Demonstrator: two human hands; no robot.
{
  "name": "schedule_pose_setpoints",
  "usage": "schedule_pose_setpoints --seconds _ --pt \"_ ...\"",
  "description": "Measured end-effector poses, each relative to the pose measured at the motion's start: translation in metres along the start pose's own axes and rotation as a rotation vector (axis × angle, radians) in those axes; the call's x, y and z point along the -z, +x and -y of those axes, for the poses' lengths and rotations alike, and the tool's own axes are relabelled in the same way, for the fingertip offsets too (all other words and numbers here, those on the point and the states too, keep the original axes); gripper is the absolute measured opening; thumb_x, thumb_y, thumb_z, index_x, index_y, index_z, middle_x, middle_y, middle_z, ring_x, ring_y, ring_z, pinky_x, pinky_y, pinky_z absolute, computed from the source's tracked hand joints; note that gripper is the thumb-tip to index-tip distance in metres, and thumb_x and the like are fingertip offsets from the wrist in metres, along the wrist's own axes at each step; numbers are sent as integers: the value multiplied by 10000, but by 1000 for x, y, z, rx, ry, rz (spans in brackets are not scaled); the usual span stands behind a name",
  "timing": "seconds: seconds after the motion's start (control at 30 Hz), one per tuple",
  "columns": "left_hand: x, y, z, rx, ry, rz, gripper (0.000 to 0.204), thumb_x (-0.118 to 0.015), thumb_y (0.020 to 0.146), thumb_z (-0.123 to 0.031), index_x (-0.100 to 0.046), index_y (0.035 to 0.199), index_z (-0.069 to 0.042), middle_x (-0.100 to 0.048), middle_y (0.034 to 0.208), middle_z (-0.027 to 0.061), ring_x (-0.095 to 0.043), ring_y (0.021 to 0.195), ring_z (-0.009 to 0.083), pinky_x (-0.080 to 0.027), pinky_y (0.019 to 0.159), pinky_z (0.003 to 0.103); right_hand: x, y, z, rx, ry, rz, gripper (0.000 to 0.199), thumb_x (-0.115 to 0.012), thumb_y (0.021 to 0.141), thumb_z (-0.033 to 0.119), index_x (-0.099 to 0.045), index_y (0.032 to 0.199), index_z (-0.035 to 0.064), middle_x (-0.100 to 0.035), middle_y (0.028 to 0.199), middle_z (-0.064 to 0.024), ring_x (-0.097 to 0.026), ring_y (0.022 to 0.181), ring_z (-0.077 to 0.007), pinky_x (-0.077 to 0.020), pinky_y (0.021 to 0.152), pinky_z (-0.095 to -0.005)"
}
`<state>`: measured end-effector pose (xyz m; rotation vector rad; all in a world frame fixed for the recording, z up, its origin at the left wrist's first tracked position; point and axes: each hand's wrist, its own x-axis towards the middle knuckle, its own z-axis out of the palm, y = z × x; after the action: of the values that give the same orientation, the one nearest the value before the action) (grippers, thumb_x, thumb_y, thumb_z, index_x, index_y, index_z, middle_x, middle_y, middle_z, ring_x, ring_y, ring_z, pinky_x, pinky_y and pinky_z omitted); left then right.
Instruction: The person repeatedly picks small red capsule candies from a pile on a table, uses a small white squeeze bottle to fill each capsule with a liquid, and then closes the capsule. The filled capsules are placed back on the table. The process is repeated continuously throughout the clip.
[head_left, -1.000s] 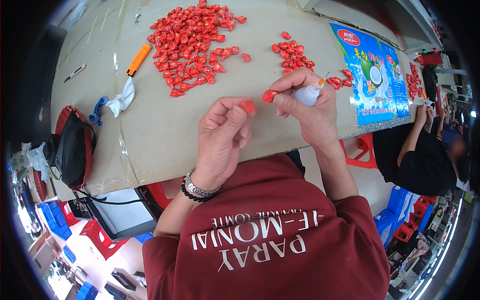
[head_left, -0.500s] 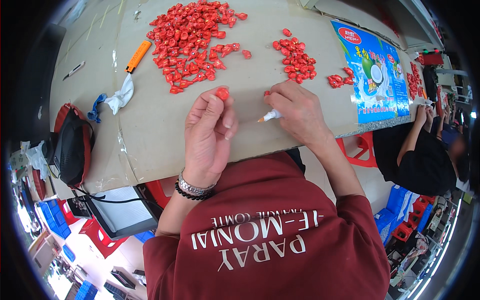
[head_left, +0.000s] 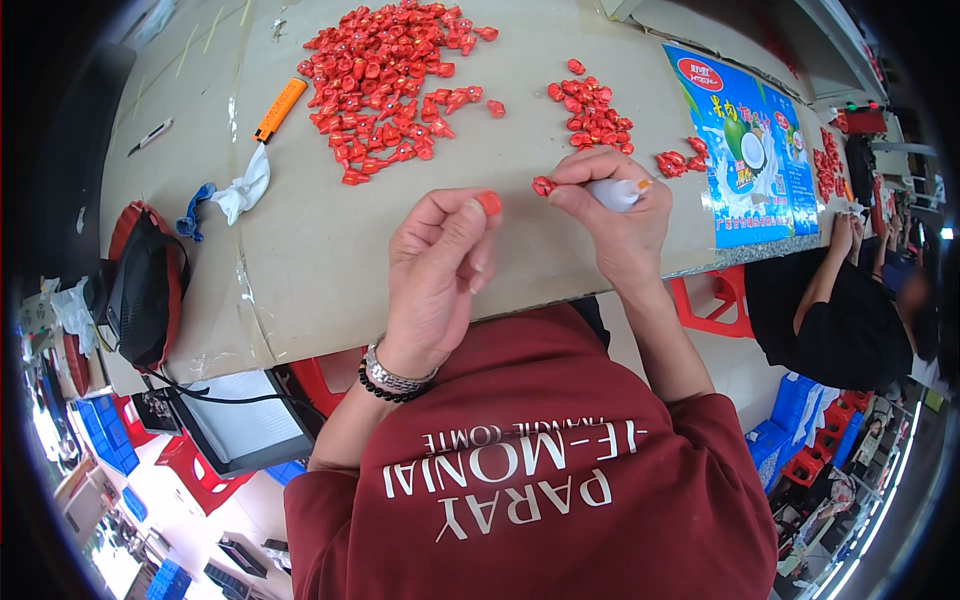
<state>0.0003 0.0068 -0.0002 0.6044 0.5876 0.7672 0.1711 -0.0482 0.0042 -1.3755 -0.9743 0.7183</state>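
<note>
Between the thumb and index finger of my left hand (head_left: 437, 265) is a small red plastic piece (head_left: 489, 203), its flat round side showing. My right hand (head_left: 628, 215) pinches a second small red figure-like piece (head_left: 543, 186) at its fingertips. Tucked within that same hand is a white squeeze bottle (head_left: 612, 194) with an orange tip, pointing to the right. A small gap separates the two red pieces, both held above the table. Beyond my right hand lies a smaller pile of red pieces (head_left: 598, 118); a larger pile (head_left: 385, 85) spreads farther left.
On the grey-brown table (head_left: 310, 270) lie an orange-handled cutter (head_left: 279, 110), a white cloth (head_left: 243, 187), a pen (head_left: 150, 137) and a black-and-red bag (head_left: 148, 285). A blue printed sheet (head_left: 750, 150) covers the right side, with several red pieces (head_left: 683, 160) at its edge. Another person (head_left: 830, 310) sits farther right.
My right hand has turned over, swinging the bottle's tip from left to right and bringing its red piece into view. My left hand has moved right and slightly down with its piece.
</note>
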Motion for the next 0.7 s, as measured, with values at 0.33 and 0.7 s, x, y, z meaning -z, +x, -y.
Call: schedule_pose_setpoints --seconds 0.33,0.7 --pt "-3 -3 7 -12 57 53 107 -599 925 -138 -586 971 -42 -649 841 20 -413 509 12 -306 435 183 -2 -6 16 378 -161 58 177 -735 670 -82 -656 797 13 -646 818 -102 -608 738 -169 -481 634 -273" --pt "-4 -6 9 -29 99 77 91 -591 929 -142 -565 930 -54 -643 873 42 -450 554 39 -336 439 181 -5 -10 16 439 -250 69 203 -770 649 -68 -654 782 31 -639 791 -85 -595 712 -164 -466 608 -278"
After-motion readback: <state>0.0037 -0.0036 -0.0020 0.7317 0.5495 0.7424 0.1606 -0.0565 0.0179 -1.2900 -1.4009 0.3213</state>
